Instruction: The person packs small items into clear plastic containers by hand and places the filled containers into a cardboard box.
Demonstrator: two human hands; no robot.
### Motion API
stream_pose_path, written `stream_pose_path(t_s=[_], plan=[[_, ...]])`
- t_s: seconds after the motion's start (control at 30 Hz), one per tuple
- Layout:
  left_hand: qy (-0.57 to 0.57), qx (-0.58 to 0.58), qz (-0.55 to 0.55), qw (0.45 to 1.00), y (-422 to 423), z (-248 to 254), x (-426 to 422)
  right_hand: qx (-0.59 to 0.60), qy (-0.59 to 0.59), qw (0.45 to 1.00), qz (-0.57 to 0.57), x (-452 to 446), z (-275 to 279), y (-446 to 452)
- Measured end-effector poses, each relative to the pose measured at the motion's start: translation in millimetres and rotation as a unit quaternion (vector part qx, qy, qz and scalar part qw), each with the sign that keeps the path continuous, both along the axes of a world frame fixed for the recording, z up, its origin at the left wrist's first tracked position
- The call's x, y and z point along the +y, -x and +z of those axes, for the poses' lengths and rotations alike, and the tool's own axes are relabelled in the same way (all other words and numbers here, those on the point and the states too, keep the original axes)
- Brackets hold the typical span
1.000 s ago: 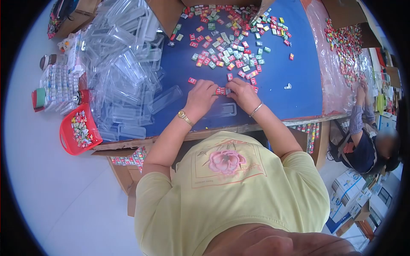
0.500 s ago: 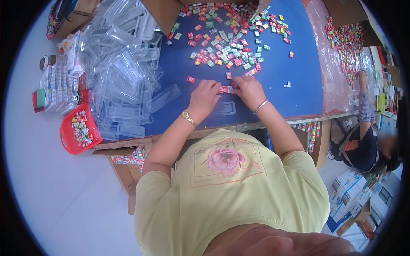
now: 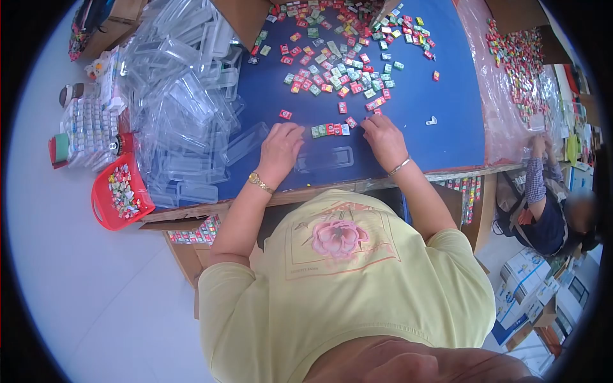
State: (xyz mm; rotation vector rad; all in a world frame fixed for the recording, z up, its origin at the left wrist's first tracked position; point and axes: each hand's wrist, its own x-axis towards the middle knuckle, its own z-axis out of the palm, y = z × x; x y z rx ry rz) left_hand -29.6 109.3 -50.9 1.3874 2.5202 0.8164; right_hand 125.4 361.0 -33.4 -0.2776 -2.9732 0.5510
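A short row of small boxes (image 3: pixel 330 130), red, green and white, lies side by side on the blue tabletop between my two hands. My left hand (image 3: pixel 281 150) rests left of the row, apart from it, its fingers loosely bent and parted with nothing seen in them. On the other side, my right hand (image 3: pixel 385 142) is off the row's right end, fingers parted, near a loose red box (image 3: pixel 351 122). Just beyond its fingertips sits another red box (image 3: pixel 377 112). A clear plastic case (image 3: pixel 324 159) lies flat below the row.
Many loose small boxes (image 3: pixel 341 71) spread across the table's far side, before a cardboard box (image 3: pixel 239 22). Clear plastic cases (image 3: pixel 185 102) pile up at left, beside a red basket (image 3: pixel 102 201). A co-worker (image 3: pixel 543 207) is at the right with more small boxes (image 3: pixel 517 70).
My hands have let go of the row and moved apart, left hand leftward, right hand rightward. The row now shows more boxes, green ones at its left end. The co-worker's arms have shifted.
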Motion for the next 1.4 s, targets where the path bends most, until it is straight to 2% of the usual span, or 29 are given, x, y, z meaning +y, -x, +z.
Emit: stream_pose_path(t_s=[0.1,0.17,0.23,0.27,0.33,0.37,0.43,0.53,0.73,0.87,1.03,1.13,1.23,1.4], plan=[[-0.007,0.017,0.044,0.999,-2,-7,3,0.006,-0.008,0.999,-0.032,2,-2,3],[-0.013,0.018,0.077,0.997,-5,-9,8,-0.022,0.029,0.996,-0.078,-1,4,7],[-0.049,-0.078,0.137,0.986,-11,-8,16,0.008,0.042,0.999,-0.033,-4,11,13],[-0.049,-0.078,0.138,0.986,-12,-6,17,0.038,0.055,0.998,0.010,-5,13,16],[-0.015,-0.198,0.138,0.970,-11,7,20,0.029,0.059,0.997,0.029,-4,11,21],[-0.015,-0.198,0.139,0.970,-10,7,19,0.019,0.062,0.997,0.049,-3,10,24],[0.046,-0.038,0.057,0.997,-5,8,17,-0.014,0.062,0.997,0.048,-3,9,28],[0.002,-0.012,0.032,0.999,-1,15,19,-0.044,0.050,0.997,0.045,-7,16,31],[-0.023,-0.033,-0.014,0.999,-4,9,27,0.025,0.015,0.997,0.072,-20,18,41],[-0.028,-0.026,-0.013,0.999,-4,4,28,0.077,0.014,0.992,0.099,-45,9,57],[-0.033,-0.025,-0.001,0.999,-5,0,25,0.084,0.015,0.989,0.119,-44,0,61],[-0.036,-0.030,0.013,0.999,-9,4,30,0.110,0.074,0.991,0.034,-26,14,44],[-0.026,0.028,0.002,0.999,-12,17,40,0.047,0.069,0.997,0.002,-14,16,24],[-0.068,0.041,-0.040,0.996,-17,5,64,0.050,0.066,0.997,-0.002,-17,13,18]])
